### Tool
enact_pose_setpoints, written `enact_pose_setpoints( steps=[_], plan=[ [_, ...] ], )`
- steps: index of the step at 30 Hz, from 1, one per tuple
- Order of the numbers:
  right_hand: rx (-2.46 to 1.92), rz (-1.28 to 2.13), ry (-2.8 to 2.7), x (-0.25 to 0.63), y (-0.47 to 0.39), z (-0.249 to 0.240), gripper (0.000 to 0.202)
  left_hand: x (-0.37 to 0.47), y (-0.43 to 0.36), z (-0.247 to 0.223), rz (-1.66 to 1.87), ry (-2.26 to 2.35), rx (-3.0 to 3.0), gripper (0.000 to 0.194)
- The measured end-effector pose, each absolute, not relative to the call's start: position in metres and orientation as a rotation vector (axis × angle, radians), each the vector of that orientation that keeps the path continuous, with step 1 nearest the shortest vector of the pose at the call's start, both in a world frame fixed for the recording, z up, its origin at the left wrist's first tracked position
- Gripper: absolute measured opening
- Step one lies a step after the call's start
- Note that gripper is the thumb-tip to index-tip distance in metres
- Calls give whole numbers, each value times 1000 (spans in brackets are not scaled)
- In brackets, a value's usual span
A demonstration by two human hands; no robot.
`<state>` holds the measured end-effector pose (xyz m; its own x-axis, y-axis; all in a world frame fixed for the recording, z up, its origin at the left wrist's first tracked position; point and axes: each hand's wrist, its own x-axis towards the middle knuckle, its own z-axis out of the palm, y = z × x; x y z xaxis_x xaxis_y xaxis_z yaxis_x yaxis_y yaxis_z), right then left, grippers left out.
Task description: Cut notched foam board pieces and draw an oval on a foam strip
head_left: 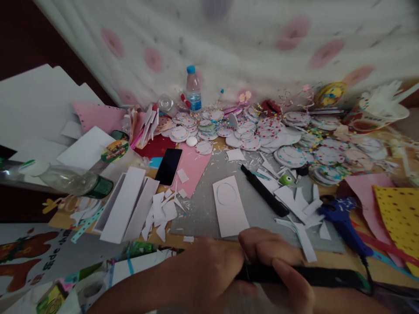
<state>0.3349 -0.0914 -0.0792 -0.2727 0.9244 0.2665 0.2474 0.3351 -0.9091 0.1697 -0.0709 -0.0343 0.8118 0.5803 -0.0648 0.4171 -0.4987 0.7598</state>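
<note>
Near the bottom edge, my left hand (212, 270) and my right hand (275, 257) are together, closed round a long black stick-like tool (330, 277) with a green end. The left hand grips its left end and the right hand its middle; the tool's exact kind is hidden by the fingers. Just beyond the hands, a white card (231, 218) with a thin circle drawn on it lies on the grey cutting mat (199, 209). To the card's right rests a slim black tool (265, 192), untouched, among white paper offcuts (291, 200).
Piles of decorated paper discs (255, 131) line the back, by a water bottle (194, 89). Left are a phone (169, 166), a white box (122, 205), paper scraps (160, 213) and a lying bottle (72, 179). Right is a blue glue gun (347, 222) with its cord.
</note>
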Motion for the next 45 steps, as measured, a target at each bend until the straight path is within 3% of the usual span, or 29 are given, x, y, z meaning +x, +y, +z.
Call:
enact_pose_setpoints(
  steps=[4,7,10,16,20,24,31,37,45],
  plan=[
    [-1016,1062,-1804,344,-66,-91,46,162,-53,-48,207,887,2285,34],
    [-1153,1039,-1930,351,-41,-90,32,145,-22,-56,221,1078,2307,19],
    [-1339,910,-1924,369,-14,-83,14,119,25,-62,195,1512,2263,25],
    [-1843,334,-2144,425,44,-85,15,72,113,-82,-46,2077,2097,46],
    [-2040,242,-2187,442,66,-100,23,66,141,-96,-233,2240,1931,67],
    [-2105,234,-2173,442,72,-111,21,67,154,-100,-300,2261,1880,73],
    [-1996,287,-2128,433,64,-100,29,70,160,-95,-364,2196,1936,74],
    [-1701,447,-2175,401,46,-93,26,71,158,-97,-409,2146,1987,51],
    [-1244,690,-2250,316,59,-102,29,67,167,-99,-385,2182,1913,46]
  ],
)
